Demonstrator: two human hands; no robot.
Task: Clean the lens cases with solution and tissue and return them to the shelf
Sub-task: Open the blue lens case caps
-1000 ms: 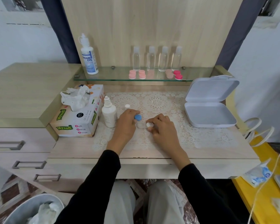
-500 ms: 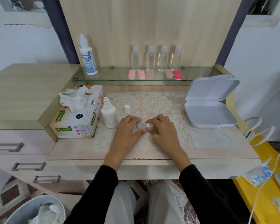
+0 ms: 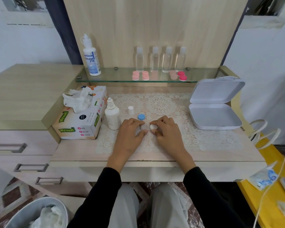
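A clear lens case [image 3: 145, 127] lies on the lace mat between my hands. My left hand [image 3: 130, 132] pinches its left well. My right hand [image 3: 167, 131] grips the white cap [image 3: 153, 127] on its right well. The blue cap [image 3: 141, 117] lies loose on the mat just behind the case. A small white solution bottle [image 3: 112, 115] stands uncapped left of my hands, its white cap [image 3: 130, 110] beside it. The tissue box [image 3: 82, 122] sits at the left. Pink lens cases [image 3: 140, 75] and a red one [image 3: 182, 76] rest on the glass shelf [image 3: 122, 78].
A large solution bottle [image 3: 91, 58] and several clear small bottles [image 3: 160, 59] stand on the shelf. An open white box [image 3: 214, 111] lies at the right of the desk. A bin with tissue [image 3: 38, 214] sits on the floor at the lower left.
My left hand has taken the blue cap off the case and set it down on the mat behind it, then returned to the left well. My right hand stays on the white cap.
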